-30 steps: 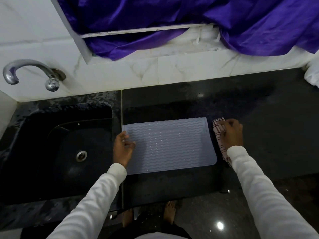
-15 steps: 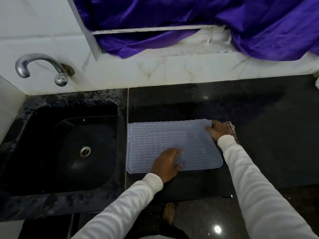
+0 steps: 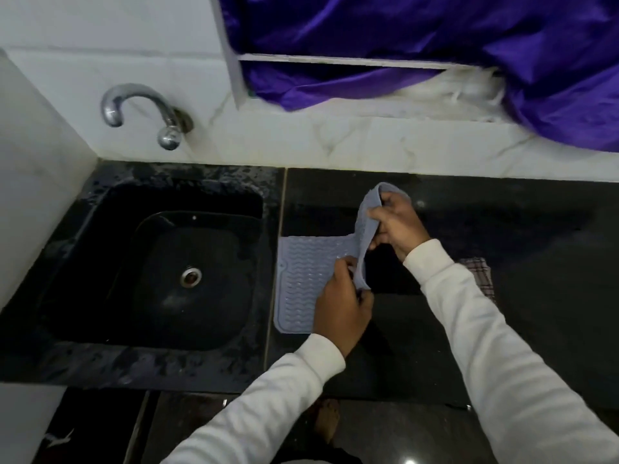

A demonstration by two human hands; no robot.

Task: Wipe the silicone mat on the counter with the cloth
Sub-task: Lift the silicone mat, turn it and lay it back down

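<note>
While its left part lies flat on the black bench (image 3: 519, 236) just beside the sink (image 3: 160, 262), the silicone mat (image 3: 301, 279) has its right part lifted and folded upward into a curved flap; the mat is pale grey-blue, soft and floppy, with rounded corners, a raised rim and a surface of wavy ridges dotted with small bumps; the bench is glossy dark stone, speckled with water near the sink; the sink is a black rounded basin with a metal drain, below a curved chrome tap (image 3: 140, 112) on the white marbled wall; shiny purple fabric (image 3: 418, 45) hangs above. The right hand (image 3: 398, 226) pinches the far end of the raised flap, fingers curled around it; the left hand (image 3: 345, 306) grips the near end of the same flap, knuckles up; both arms wear white sleeves. The checked cloth (image 3: 479, 272) lies on the bench right of the mat, partly hidden by the right sleeve, touched by neither hand.
</note>
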